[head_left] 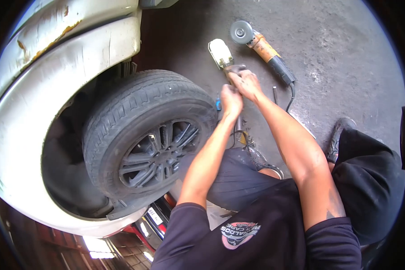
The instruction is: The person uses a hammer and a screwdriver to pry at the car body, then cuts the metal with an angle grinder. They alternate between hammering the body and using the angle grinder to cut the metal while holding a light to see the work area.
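My left hand [232,100] and my right hand [246,83] are close together above the floor, both with fingers closed. A dark, partly hidden object [235,69] shows at the fingers of my right hand; what my left hand holds is hidden. Just beyond them lies a white lamp-like item [221,52] with a metal frame. An orange and black angle grinder [266,50] rests on the floor to the right, its grey disc facing up. A small blue-handled tool [218,102] is beside my left hand.
On the left stands a white car body [90,67] with rust marks, its wheel [150,135] turned outward. A dark rod [275,95] and cables [290,101] lie on the grey floor [342,58]. My shoe [339,135] is at the right.
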Demonstrator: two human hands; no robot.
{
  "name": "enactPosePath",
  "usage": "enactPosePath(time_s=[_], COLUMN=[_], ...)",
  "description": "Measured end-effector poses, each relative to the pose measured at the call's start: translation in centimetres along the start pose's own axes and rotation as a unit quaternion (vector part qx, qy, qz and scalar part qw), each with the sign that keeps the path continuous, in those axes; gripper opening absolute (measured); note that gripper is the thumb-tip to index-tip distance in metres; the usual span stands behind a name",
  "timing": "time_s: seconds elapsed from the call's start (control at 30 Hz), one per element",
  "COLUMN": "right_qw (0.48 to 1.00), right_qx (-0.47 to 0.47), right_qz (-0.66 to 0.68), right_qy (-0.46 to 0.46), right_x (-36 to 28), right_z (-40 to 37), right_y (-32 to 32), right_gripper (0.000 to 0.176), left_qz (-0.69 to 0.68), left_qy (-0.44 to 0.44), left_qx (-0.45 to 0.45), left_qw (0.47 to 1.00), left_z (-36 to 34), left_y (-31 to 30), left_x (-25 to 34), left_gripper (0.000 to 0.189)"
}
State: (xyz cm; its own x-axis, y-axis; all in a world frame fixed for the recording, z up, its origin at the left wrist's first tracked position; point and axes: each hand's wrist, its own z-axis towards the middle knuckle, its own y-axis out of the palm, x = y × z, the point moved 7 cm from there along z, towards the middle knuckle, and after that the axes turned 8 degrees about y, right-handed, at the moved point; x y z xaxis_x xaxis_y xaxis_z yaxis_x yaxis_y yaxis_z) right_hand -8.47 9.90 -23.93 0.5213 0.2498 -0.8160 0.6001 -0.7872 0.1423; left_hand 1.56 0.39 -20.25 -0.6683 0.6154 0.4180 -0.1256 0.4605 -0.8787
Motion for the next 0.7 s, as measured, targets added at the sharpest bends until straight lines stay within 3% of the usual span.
enactPosePath(time_s=[0.07, 0.1, 0.13, 0.17, 0.2, 0.23, 0.27, 0.33, 0.4, 0.47, 0.5, 0.53, 0.6, 0.7], right_qw=[0.990, 0.992, 0.992, 0.993, 0.993, 0.976, 0.959, 0.949, 0.926, 0.849, 0.816, 0.816, 0.697, 0.688], right_qx=[-0.071, -0.026, 0.020, 0.042, 0.065, -0.123, -0.166, -0.115, -0.116, -0.188, -0.209, -0.208, -0.314, -0.328], right_qz=[0.118, 0.124, 0.128, 0.113, 0.098, 0.176, 0.229, 0.292, 0.356, 0.494, 0.538, 0.539, 0.633, 0.637], right_qy=[0.039, 0.024, 0.006, -0.014, -0.035, -0.030, -0.023, -0.039, -0.044, 0.000, 0.028, 0.029, 0.124, 0.117], right_x=[-2.6, -4.3, -6.0, -6.7, -7.1, -9.1, -10.8, -12.4, -13.8, -15.8, -16.8, -17.1, -17.4, -17.8], right_z=[0.9, 0.2, -0.4, 0.0, 0.4, -0.7, -1.7, -1.3, -0.6, -1.2, -1.9, -1.7, -1.8, -3.3], right_y=[2.1, 2.7, 3.2, 4.9, 6.4, 7.7, 8.5, 9.7, 11.1, 10.1, 9.7, 9.2, 10.5, 11.7], right_gripper=[0.051, 0.051, 0.051, 0.054, 0.058, 0.055, 0.040, 0.022, 0.015, 0.013, 0.014, 0.014, 0.020, 0.029], left_qz=[-0.005, -0.060, -0.073, -0.096, -0.091, -0.092, -0.092, -0.178, -0.201, -0.173, -0.081, 0.011, 0.063, 0.213], left_qy=[0.016, -0.014, 0.041, 0.009, 0.054, 0.095, 0.134, 0.106, 0.161, 0.194, 0.231, 0.264, 0.267, 0.279], left_qx=[0.090, 0.119, 0.165, 0.154, 0.172, 0.186, 0.200, 0.192, 0.185, 0.195, 0.224, 0.253, 0.302, 0.318], left_qw=[0.996, 0.991, 0.983, 0.983, 0.979, 0.974, 0.966, 0.959, 0.948, 0.946, 0.943, 0.931, 0.913, 0.881], left_z=[0.3, 0.4, 1.0, 0.8, 1.3, 1.5, 1.6, 0.7, -0.3, -1.6, -2.3, -2.9, -3.6, -3.1], left_y=[-5.3, -7.4, -9.1, -10.9, -12.6, -13.7, -14.6, -16.2, -17.9, -20.6, -22.6, -24.6, -28.2, -33.7], left_x=[2.2, 3.2, 3.0, 4.9, 5.3, 5.9, 6.4, 8.9, 10.5, 12.6, 13.6, 14.6, 16.4, 16.5], left_gripper=[0.026, 0.032, 0.033, 0.035, 0.040, 0.042, 0.045, 0.049, 0.048, 0.046, 0.045, 0.044, 0.038, 0.029])
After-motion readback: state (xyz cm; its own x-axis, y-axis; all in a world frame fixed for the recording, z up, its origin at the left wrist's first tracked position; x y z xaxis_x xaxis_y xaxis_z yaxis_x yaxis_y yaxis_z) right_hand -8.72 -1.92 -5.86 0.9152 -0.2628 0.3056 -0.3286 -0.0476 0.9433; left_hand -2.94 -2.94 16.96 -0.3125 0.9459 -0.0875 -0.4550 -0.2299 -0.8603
